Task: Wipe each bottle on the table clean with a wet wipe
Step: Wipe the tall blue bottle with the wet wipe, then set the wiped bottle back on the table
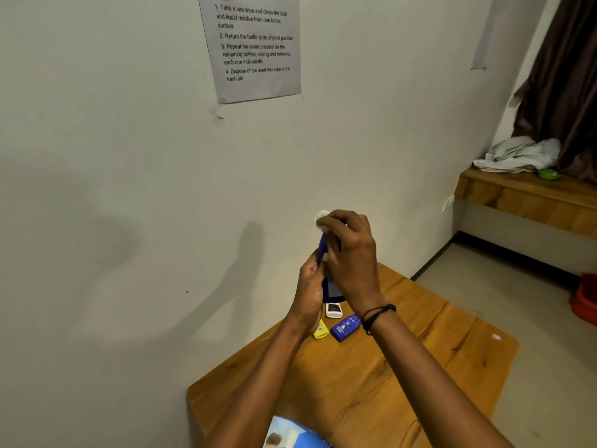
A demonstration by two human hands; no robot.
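I hold a tall dark blue bottle (330, 291) with a white cap upright in the air above the wooden table (403, 367). My left hand (308, 292) grips its lower body from the left. My right hand (350, 250) wraps the upper part, pressing a white wet wipe (322, 218) against the cap. Much of the bottle is hidden by my fingers. On the table below lie a small white bottle (333, 310), a small blue bottle (345, 327) and a yellow tube (320, 331), partly hidden by my left wrist.
A blue and white wipes pack (292, 434) lies at the table's near edge. The table stands against a pale wall with an instruction sheet (255, 46). A wooden bench (529, 195) with cloths and a green object stands at the right, and an orange tub (584, 299) sits on the floor.
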